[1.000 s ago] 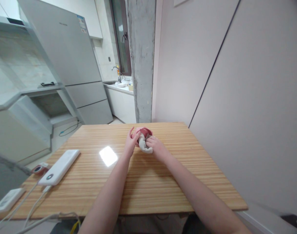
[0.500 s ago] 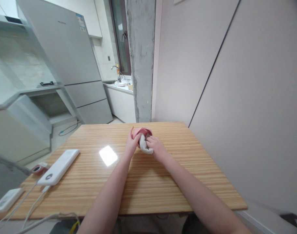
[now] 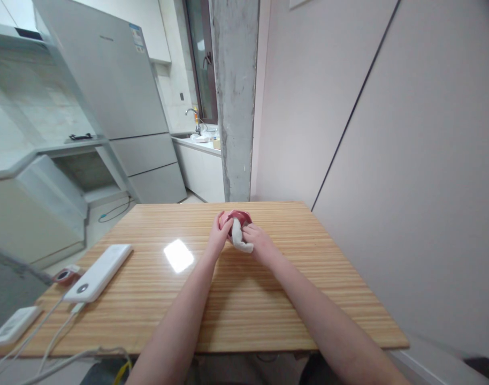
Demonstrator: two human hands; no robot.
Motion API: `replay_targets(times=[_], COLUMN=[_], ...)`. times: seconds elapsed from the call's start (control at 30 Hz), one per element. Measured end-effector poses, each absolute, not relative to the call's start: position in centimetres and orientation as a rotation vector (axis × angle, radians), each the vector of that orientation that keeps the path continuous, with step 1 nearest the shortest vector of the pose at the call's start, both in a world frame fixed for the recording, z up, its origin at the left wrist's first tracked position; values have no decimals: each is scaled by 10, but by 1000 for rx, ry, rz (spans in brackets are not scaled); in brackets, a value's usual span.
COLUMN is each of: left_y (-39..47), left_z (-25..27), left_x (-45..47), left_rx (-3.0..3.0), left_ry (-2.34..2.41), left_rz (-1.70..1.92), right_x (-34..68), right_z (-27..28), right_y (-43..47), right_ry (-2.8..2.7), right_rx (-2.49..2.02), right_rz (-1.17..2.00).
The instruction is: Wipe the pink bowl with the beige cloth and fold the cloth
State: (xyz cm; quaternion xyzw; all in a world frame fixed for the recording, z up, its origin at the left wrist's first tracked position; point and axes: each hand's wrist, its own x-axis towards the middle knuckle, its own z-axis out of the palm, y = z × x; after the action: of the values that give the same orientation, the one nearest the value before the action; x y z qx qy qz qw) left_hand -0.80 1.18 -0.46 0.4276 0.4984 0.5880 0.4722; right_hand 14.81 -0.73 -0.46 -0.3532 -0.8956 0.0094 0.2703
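Near the far middle of the wooden table, my left hand (image 3: 219, 235) is closed on the left side of a pink rounded thing (image 3: 244, 215), its thumb at the rim. It looks like a small bowl or pouch with a darker pink inside; I cannot tell which. A light grey cloth (image 3: 238, 238) hangs out of it toward me, in a curved roll. On the right, my right hand (image 3: 258, 243) has its fingers bent in at the cloth and the pink thing's edge. Those fingertips are partly hidden.
White power bank (image 3: 98, 274) with cables lies at the table's left, a roll of tape (image 3: 66, 276) beside it and another white box (image 3: 14, 326) nearer the corner. A pale wall (image 3: 368, 176) runs along the right. Behind the table stands a concrete pillar (image 3: 238, 107).
The left fingers have drawn in closer to the pink thing's side. The cloth hangs slightly differently; the whole view has shifted a little.
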Motion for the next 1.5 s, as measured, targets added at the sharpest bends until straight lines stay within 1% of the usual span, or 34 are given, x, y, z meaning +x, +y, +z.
replay_targets(times=[0.13, 0.2, 0.3, 0.4, 0.5, 0.6, 0.77, 0.93, 1.07, 1.17, 1.23, 1.37, 1.5], left_y=[7, 5, 4, 5, 5, 4, 1, 4, 5, 5, 5, 9, 7], left_z=[-16, -16, -7, 0, -5, -12, -1, 11, 0, -11, -14, -4, 4], left_x=[19, 20, 6, -7, -3, 10, 4, -15, -3, 9, 9, -9, -13], left_rx=[837, 826, 1037, 1267, 1151, 1034, 1182, 1258, 1038, 951, 965, 1099, 1070], left_ry=[1068, 1102, 1271, 1329, 1299, 1236, 1328, 1354, 1300, 1193, 1214, 1318, 1265], left_rz=[1492, 1511, 1498, 1467, 1495, 1520, 1504, 1408, 1438, 1466, 1497, 1482, 1421], right_x=[147, 146, 145, 146, 147, 145, 145, 149, 149, 147, 147, 148, 149], right_z=[-11, -13, -13, -12, -13, -16, -12, -7, -14, -19, -19, -11, -7], right_y=[-7, -7, -5, -4, -4, -6, -8, -6, -2, -1, -2, -5, -5], right_ry=[-2286, -2285, -2340, -2388, -2373, -2300, -2351, -2439, -2392, -2297, -2286, -2339, -2348], right_rx=[-1021, -979, -911, -911, -938, -942, -889, -945, -957, -918, -884, -861, -917], right_rz=[13, 40, 73, 50, 33, 80, 194, 133, 89, 126, 174, 193, 113])
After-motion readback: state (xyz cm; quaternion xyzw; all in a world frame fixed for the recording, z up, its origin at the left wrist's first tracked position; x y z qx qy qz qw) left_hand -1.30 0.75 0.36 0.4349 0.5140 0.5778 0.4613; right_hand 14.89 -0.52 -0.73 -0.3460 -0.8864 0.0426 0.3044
